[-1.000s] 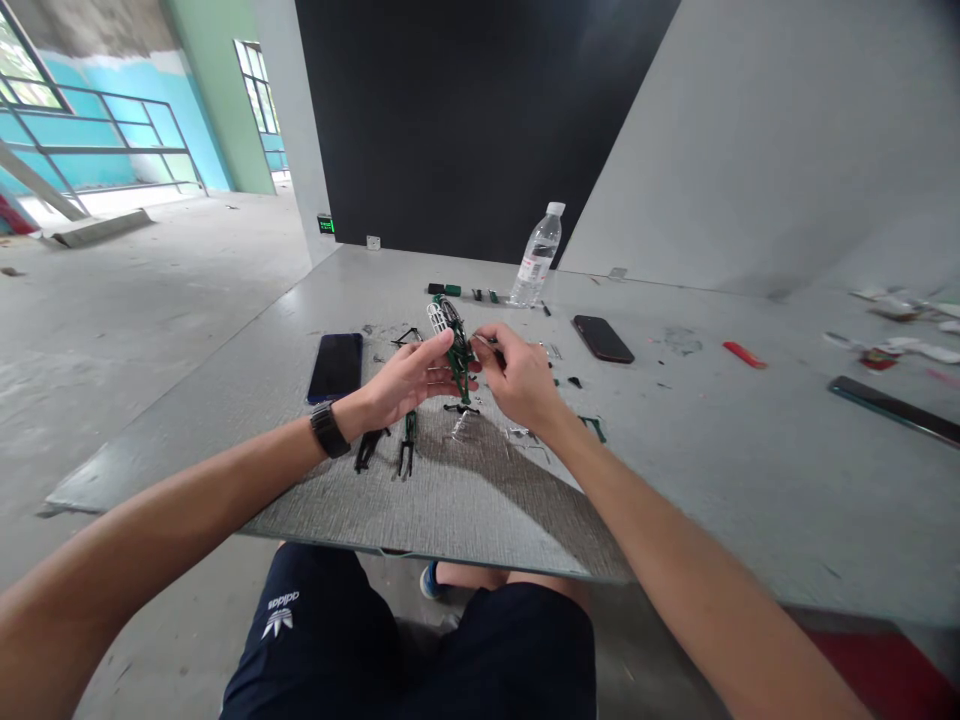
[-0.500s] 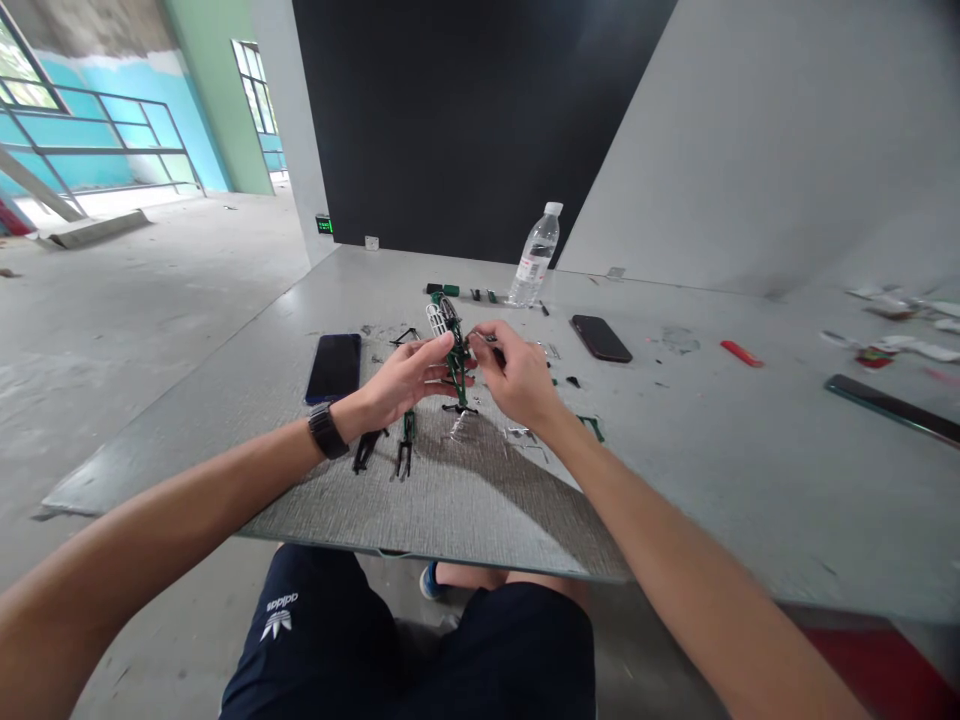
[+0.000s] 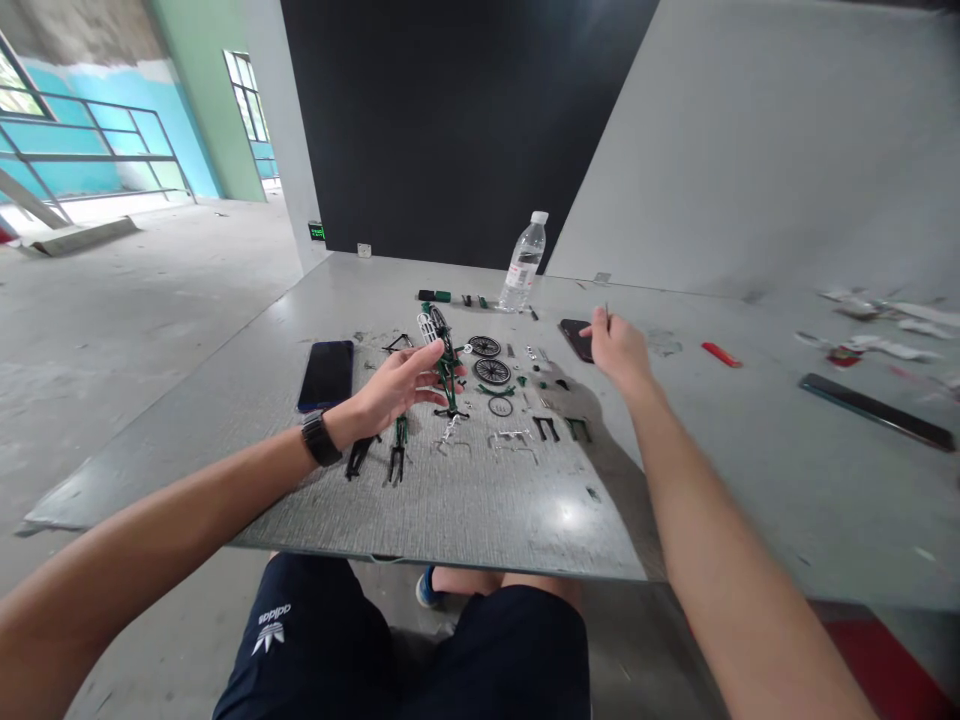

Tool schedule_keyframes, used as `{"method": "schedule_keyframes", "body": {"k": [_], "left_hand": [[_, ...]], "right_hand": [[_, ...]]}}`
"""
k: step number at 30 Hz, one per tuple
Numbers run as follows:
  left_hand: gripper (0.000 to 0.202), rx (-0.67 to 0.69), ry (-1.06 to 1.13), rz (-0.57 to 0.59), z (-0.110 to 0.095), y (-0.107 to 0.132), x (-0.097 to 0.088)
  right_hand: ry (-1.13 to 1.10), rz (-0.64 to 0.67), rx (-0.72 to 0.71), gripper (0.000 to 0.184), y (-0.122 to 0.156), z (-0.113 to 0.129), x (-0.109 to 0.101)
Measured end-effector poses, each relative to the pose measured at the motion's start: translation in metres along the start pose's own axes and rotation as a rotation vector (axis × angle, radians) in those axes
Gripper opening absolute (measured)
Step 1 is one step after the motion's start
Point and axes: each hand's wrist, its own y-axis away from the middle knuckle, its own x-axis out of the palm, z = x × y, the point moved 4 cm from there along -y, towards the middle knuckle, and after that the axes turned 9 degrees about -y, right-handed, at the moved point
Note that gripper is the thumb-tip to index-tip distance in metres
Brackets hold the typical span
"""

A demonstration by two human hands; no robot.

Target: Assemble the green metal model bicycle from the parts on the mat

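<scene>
My left hand (image 3: 397,388) is closed around a miniature model bicycle (image 3: 448,372), with a dark green frame and a spoked wheel, tilted above the table. To the right, my right hand (image 3: 619,350) is raised over a dark phone (image 3: 574,338). Its fingers are pinched on a thin, dark, stick-like piece (image 3: 606,314), too small to name. Beside the model lie two black spoked wheels (image 3: 492,372) and a thin black ring (image 3: 500,406). A black fork (image 3: 397,462) lies nearer the front edge, among several small silver and green parts.
A clear water bottle (image 3: 523,265) stands at the back. Another phone (image 3: 327,375) lies left of my left hand. Farther right are a red tool-like object (image 3: 721,354) and a long dark object (image 3: 876,411). Green and black pieces (image 3: 434,296) lie near the back panel.
My right hand has left the model and moved right, over the phone, with a thin piece in its fingers. My left hand still holds the model. The wheels beside it now show.
</scene>
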Motion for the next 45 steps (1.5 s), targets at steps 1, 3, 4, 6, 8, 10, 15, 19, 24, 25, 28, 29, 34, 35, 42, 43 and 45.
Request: {"method": "schedule_keyframes", "body": {"k": [1,3,4,6,8,10,15,19,24,25,28,29,34,35,42,43,45], "left_hand": [[0.056,-0.001,-0.006,-0.002,0.000,0.000,0.000],[0.056,-0.003,-0.014,-0.008,-0.001,0.001,0.001],[0.056,-0.004,-0.015,-0.012,-0.002,0.001,0.001],[0.056,-0.003,-0.012,-0.013,-0.002,0.001,0.001],[0.055,-0.004,-0.006,-0.010,0.000,0.000,0.001],[0.052,-0.004,0.003,-0.010,0.002,0.000,-0.001],[0.051,-0.011,0.011,-0.026,0.005,-0.002,-0.003],[0.053,-0.031,-0.012,-0.044,0.005,-0.002,-0.002],[0.053,-0.043,-0.031,-0.049,0.006,-0.001,-0.002],[0.054,-0.046,-0.034,-0.053,0.007,-0.001,-0.002],[0.054,-0.050,-0.039,-0.055,0.007,-0.001,-0.002],[0.053,-0.051,-0.039,-0.055,0.007,-0.001,-0.002],[0.052,-0.041,-0.027,-0.044,0.006,-0.002,-0.001],[0.052,-0.037,-0.024,-0.041,0.007,-0.002,-0.001],[0.048,-0.050,-0.011,-0.047,0.009,-0.003,-0.001],[0.046,-0.048,0.001,-0.048,0.009,-0.003,-0.001],[0.042,-0.035,0.036,-0.047,0.009,-0.002,-0.001]], "right_hand": [[0.026,0.013,0.044,0.065,-0.003,-0.013,-0.001],[0.058,0.031,0.101,0.065,-0.005,-0.030,-0.002],[0.072,0.039,0.116,0.065,-0.004,-0.034,-0.002],[0.077,0.092,0.112,0.063,-0.002,-0.036,0.002],[0.059,0.189,0.088,0.058,0.000,-0.034,0.007],[0.030,0.283,0.066,0.050,0.001,-0.030,0.011],[0.019,0.375,-0.126,0.044,0.008,-0.003,0.013],[-0.019,0.577,-0.244,0.039,0.024,0.031,0.016],[0.043,0.744,-0.267,0.032,0.036,0.047,0.031],[0.050,0.760,-0.265,0.033,0.036,0.045,0.035],[0.059,0.777,-0.286,0.034,0.034,0.039,0.044],[0.062,0.777,-0.298,0.033,0.033,0.037,0.046],[0.067,0.787,-0.311,0.029,0.031,0.034,0.050],[0.071,0.788,-0.307,0.029,0.031,0.034,0.050],[0.098,0.827,-0.238,0.029,0.036,0.038,0.047],[0.093,0.839,-0.228,0.029,0.037,0.039,0.046],[0.081,0.861,-0.210,0.030,0.039,0.040,0.045]]}}
